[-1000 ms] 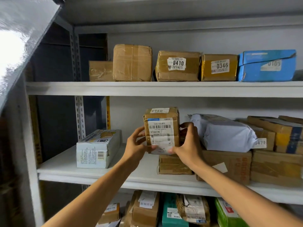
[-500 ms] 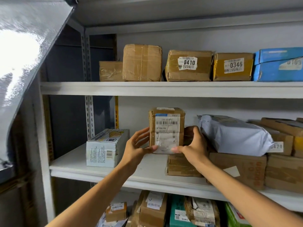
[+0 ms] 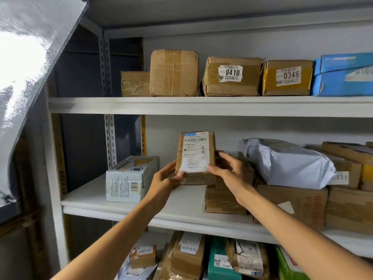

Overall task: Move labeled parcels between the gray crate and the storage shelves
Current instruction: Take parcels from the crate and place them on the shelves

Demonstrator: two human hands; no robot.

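Clamping upright labeled parcel (image 3: 194, 156) between left hand (image 3: 164, 179) at lower corner and right hand (image 3: 231, 173) at right edge, holding it at middle shelf (image 3: 105, 208).

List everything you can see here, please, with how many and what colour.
shelf boards: two, white, top shelf and middle shelf
labelled parcel: one, brown with white label, held label-forward over the middle shelf
cardboard boxes: four, brown, one yellow-taped, top shelf
blue box: one, blue, top shelf, right end
printed carton: one, white, middle shelf, left
mailer bag: one, grey, middle shelf, atop brown boxes
stacked boxes: several, brown, middle shelf, centre to right
mixed parcels: several, brown, teal, green, below the middle shelf
left hand: one, grips the parcel's lower left
right hand: one, grips the parcel's right side
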